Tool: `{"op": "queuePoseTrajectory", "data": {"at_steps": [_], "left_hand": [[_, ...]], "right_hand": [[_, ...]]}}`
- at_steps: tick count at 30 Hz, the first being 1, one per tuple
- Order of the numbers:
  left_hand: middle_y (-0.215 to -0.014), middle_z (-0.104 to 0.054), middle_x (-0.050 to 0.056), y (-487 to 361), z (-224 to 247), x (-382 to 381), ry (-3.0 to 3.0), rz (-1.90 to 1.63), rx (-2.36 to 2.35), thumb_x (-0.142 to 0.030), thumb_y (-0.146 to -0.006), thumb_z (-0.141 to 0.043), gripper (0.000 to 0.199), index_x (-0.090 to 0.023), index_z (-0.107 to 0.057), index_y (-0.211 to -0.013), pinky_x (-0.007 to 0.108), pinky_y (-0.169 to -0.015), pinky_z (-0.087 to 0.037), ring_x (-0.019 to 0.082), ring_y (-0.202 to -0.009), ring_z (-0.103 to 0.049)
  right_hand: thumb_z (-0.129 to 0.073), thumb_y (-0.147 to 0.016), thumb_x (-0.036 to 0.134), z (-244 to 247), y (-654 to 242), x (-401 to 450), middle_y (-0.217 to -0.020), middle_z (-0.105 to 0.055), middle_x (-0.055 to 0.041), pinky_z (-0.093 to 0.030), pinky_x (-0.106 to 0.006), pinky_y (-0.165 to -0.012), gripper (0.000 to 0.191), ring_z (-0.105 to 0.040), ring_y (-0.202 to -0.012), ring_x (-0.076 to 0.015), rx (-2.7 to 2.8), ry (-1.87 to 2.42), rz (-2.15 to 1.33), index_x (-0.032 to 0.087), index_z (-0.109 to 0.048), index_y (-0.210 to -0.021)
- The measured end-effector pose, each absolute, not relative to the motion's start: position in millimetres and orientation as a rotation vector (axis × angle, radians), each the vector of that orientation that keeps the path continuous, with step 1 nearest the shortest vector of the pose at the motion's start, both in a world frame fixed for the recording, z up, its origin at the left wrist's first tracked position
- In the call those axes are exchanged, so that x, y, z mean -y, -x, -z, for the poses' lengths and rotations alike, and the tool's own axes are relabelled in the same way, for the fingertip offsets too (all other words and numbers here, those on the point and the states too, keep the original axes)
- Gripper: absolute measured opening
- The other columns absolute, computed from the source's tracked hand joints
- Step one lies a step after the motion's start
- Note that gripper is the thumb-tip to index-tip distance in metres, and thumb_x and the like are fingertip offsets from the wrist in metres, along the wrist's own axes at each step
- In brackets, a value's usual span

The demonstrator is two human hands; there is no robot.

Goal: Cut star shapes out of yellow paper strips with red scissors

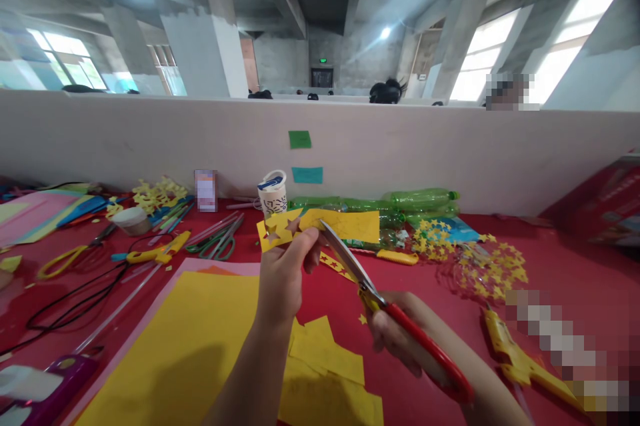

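Observation:
Pinched in my left hand (287, 273) is a strip of yellow paper (353, 225), held up above the table. Star-shaped holes show in its left part, and faint outlines mark the right part. My right hand (400, 329) grips red-handled scissors (425, 349), whose blades point up and left. The blade tips touch or overlap the strip just right of my left thumb. Beneath my hands lie cut yellow paper pieces (327, 353) and a large yellow sheet (200, 339). A small yellow star (363, 319) rests beside my right hand.
Yellow stars (493, 269) lie piled at the right, with green plastic bottles (423, 199) behind. A yellow glue gun (510, 346) sits at the right, another glue gun (160, 253) at the left. Green-handled scissors (220, 243) and a white cup (273, 196) stand near the white partition (150, 139).

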State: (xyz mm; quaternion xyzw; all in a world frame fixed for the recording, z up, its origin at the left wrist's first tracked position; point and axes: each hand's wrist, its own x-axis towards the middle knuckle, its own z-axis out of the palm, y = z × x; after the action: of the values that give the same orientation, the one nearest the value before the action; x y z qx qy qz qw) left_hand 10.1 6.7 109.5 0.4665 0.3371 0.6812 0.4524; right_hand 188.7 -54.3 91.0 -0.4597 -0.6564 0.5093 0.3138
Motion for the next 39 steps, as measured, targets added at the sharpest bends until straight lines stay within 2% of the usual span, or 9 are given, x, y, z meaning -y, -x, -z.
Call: {"op": "queuePoseTrajectory", "data": {"at_steps": [7, 23, 30, 39], "left_hand": [[-0.049, -0.046, -0.003, -10, -107, -7, -1.149, -1.692, -0.819, -0.019, -0.081, -0.057, 0.029, -0.018, -0.051, -0.053, 0.022, -0.042, -0.032, 0.008, -0.047, -0.04], [-0.049, -0.046, -0.003, -10, -108, -6, -1.167, -1.681, -0.817, -0.018, -0.081, -0.056, 0.026, -0.017, -0.053, -0.055, 0.019, -0.042, -0.033, 0.007, -0.047, -0.041], [-0.048, -0.05, -0.003, -1, -107, -12, -1.115, -1.733, -0.823, -0.02, -0.078, -0.062, 0.025, -0.016, -0.055, -0.054, 0.019, -0.04, -0.035, 0.007, -0.045, -0.044], [-0.047, -0.048, -0.005, -3, -104, -11, -1.112, -1.775, -0.814, -0.019, -0.076, -0.067, 0.026, -0.017, -0.054, -0.053, 0.021, -0.042, -0.036, 0.008, -0.045, -0.045]], "right_hand": [[-0.045, -0.079, 0.076, -86, -191, 52, -0.05, -0.04, 0.0062, -0.02, -0.019, -0.035, 0.059, -0.032, -0.036, -0.0041, 1.742, 1.197, -1.371, 0.018, -0.047, -0.064], [-0.045, -0.08, 0.074, -84, -193, 50, -0.053, -0.042, 0.0054, -0.018, -0.018, -0.034, 0.057, -0.029, -0.036, -0.0031, 1.773, 1.233, -1.334, 0.019, -0.044, -0.066], [-0.046, -0.08, 0.074, -88, -198, 50, -0.052, -0.041, 0.0053, -0.018, -0.019, -0.034, 0.059, -0.032, -0.038, -0.0041, 1.834, 1.259, -1.306, 0.018, -0.048, -0.062], [-0.041, -0.077, 0.08, -97, -192, 54, -0.057, -0.037, 0.0055, -0.027, -0.021, -0.04, 0.061, -0.036, -0.044, -0.0073, 1.782, 1.23, -1.299, 0.02, -0.043, -0.065]]}}
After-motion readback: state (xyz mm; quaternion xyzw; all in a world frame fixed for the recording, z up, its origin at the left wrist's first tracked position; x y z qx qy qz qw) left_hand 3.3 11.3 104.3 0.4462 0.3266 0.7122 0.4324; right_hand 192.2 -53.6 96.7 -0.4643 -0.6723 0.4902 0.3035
